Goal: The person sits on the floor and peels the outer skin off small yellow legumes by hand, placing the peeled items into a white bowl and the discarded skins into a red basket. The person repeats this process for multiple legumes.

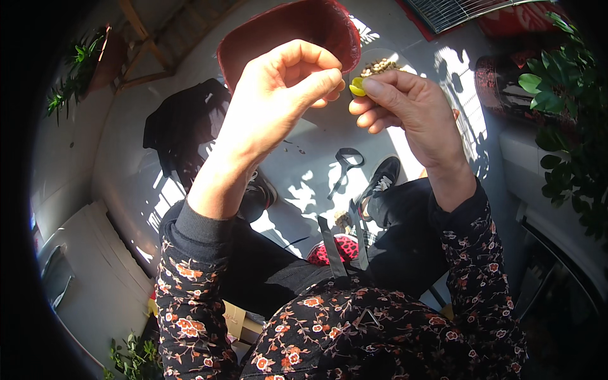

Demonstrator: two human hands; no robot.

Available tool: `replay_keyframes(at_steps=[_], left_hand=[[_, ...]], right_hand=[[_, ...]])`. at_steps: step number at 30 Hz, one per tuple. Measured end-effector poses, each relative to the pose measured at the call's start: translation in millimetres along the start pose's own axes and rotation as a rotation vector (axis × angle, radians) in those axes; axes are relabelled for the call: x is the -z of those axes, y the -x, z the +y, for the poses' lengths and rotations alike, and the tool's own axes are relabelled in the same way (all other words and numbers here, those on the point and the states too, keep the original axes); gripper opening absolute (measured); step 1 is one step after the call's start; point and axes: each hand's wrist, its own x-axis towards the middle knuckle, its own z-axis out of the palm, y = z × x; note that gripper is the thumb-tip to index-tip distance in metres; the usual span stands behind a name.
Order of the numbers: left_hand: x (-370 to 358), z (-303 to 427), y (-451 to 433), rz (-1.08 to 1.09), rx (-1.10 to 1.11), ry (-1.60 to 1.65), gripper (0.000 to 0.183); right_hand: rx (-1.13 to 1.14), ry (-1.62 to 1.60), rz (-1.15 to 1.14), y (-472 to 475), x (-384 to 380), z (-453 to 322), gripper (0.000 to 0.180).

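Note:
Between the thumb and fingers of my right hand (403, 97) is a small yellow-green piece (357, 87), hollowed like a split fruit or peel. My left hand (289, 90) is raised beside it, thumb and index fingertips pinched together. No object shows in that pinch, and a gap separates the two hands. Behind my left hand stands a large dark red basin (285, 28), its rim partly hidden by the hand. Just past my right fingers lies a heap of small tan seeds or nuts (380, 66); what they rest on is mostly covered by the hand.
A black cloth (185, 118) drapes at the left. On the grey floor lie a black strap (347, 164) and a few crumbs (294, 147), near my dark shoe (384, 175). Leafy plants (553, 85) and a wire rack (456, 14) stand at the right.

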Motion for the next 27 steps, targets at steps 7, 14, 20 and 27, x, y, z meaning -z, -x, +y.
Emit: replay_keyframes(at_steps=[7,14,20,27], left_hand=[[-8.5,-1.8,-3.1,-0.033,0.004,-0.116,0.016],[-13.9,-3.7,3.4,-0.060,0.070,-0.142,0.020],[-19.9,-57.9,31.3,-0.290,0.196,-0.659,0.022],[-17.1,-191.1,53.4,-0.570,0.382,-1.040,0.012]], right_hand=[[-0.015,0.080,0.022,1.1,0.3,-4.0,0.026],[-0.005,0.300,0.107,-3.1,97.6,-1.3,0.024],[-0.276,0.525,0.223,-28.8,214.4,113.2,0.020],[-0.221,0.625,0.491,-50.9,272.4,268.8,0.016]])
